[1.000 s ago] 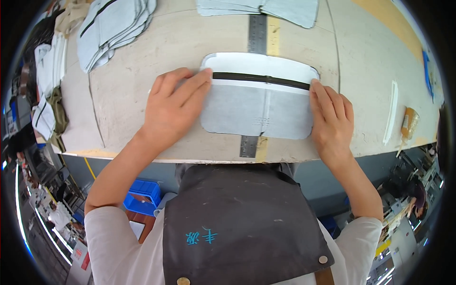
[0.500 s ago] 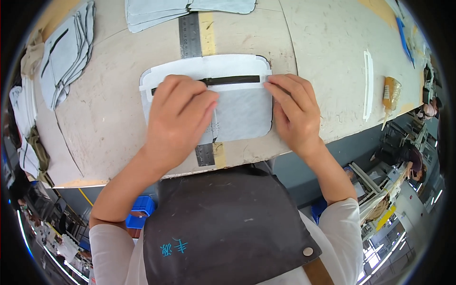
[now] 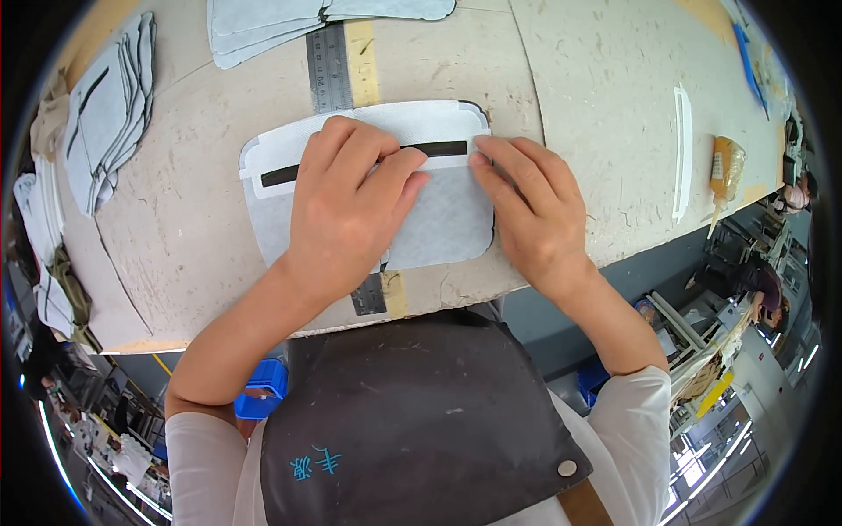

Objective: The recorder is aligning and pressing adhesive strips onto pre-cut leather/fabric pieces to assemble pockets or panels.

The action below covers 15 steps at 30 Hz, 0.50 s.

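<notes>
Pressing flat, both hands [image 3: 351, 206] [image 3: 531, 206] cover a grey fabric panel [image 3: 447, 219].

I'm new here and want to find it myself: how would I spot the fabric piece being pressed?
Start at the long beige table and follow the steel ruler taped down its middle toward the near edge. The piece lies across it, flat under the left hand and right hand. Unlike the plain grey stacks nearby, it lies alone, white-edged with a black strip.
</notes>
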Each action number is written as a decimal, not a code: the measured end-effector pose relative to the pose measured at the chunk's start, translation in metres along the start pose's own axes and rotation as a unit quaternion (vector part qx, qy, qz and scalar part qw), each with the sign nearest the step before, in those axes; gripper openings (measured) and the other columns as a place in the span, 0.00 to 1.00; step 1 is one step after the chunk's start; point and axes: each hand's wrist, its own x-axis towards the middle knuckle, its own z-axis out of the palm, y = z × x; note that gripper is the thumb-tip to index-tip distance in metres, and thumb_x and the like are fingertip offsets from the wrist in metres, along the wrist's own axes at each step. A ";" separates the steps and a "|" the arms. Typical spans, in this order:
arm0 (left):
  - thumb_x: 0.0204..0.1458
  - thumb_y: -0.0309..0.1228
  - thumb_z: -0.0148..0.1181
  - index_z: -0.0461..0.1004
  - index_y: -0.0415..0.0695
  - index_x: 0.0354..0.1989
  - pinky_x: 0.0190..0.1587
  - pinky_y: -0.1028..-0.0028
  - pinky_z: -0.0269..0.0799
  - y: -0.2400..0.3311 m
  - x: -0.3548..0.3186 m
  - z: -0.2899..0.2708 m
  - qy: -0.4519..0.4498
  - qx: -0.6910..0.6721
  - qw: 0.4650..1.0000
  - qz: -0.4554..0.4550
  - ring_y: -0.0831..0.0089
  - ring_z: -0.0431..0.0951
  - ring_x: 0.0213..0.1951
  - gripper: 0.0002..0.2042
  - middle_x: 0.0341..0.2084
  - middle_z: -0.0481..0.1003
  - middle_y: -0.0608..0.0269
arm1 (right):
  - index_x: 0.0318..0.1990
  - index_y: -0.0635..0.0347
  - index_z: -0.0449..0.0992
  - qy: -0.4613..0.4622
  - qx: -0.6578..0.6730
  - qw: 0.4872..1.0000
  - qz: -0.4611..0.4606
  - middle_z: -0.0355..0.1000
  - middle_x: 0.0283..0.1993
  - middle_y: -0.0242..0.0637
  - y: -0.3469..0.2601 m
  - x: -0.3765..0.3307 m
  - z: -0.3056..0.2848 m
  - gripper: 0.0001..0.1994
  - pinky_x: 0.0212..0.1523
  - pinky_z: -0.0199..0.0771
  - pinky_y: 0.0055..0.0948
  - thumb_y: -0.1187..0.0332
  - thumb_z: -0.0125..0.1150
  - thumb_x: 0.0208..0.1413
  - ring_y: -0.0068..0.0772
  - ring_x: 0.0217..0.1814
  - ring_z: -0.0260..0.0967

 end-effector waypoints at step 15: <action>0.30 0.20 0.72 0.77 0.40 0.30 0.35 0.68 0.66 -0.003 -0.002 0.004 0.019 0.015 1.000 0.006 0.64 0.69 0.34 0.15 0.29 0.70 0.64 | 0.46 0.66 0.76 -0.031 -0.009 0.999 -0.002 0.70 0.56 0.40 -0.002 -0.004 0.000 0.19 0.49 0.70 0.34 0.74 0.57 0.42 0.39 0.54 0.68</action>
